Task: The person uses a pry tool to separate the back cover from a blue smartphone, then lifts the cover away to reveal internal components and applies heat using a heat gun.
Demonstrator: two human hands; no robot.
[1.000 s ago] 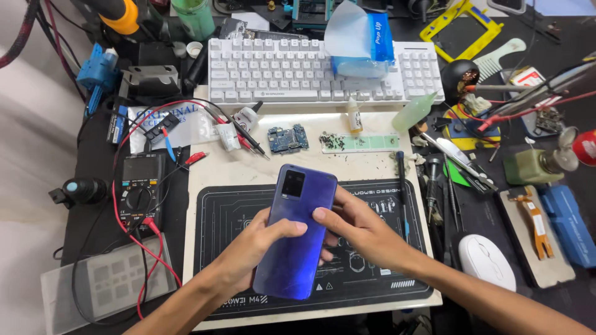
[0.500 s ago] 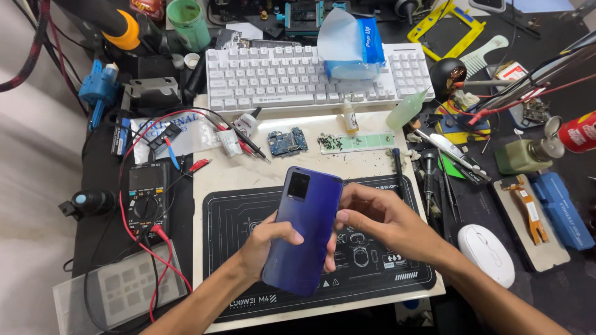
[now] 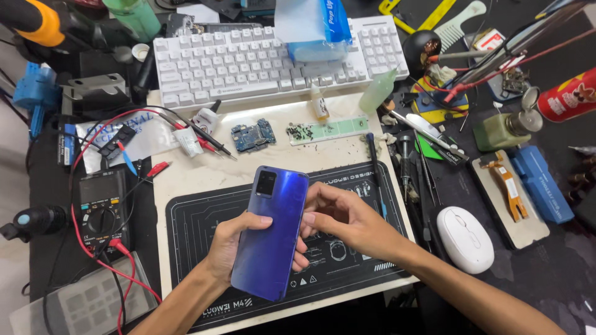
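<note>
A blue phone (image 3: 273,232) is held back side up, camera end away from me, above a dark repair mat (image 3: 192,229). My left hand (image 3: 233,242) cups its left edge and underside. My right hand (image 3: 341,217) grips the right edge, fingers curled around the side. On the board beyond the mat lie a small blue circuit board (image 3: 253,136) and a green strip (image 3: 328,130) dotted with tiny screws.
A white keyboard (image 3: 248,62) runs along the back with a wipe packet (image 3: 310,28) on it. A multimeter (image 3: 102,211) with red leads sits left. Tweezers and screwdrivers (image 3: 413,164), a white mouse (image 3: 465,239), a small bottle (image 3: 320,105) and a red can (image 3: 568,96) crowd the right.
The view has shifted slightly. Both hands keep hold of the phone, which has tilted a little; my right hand's fingers have moved along its right edge.
</note>
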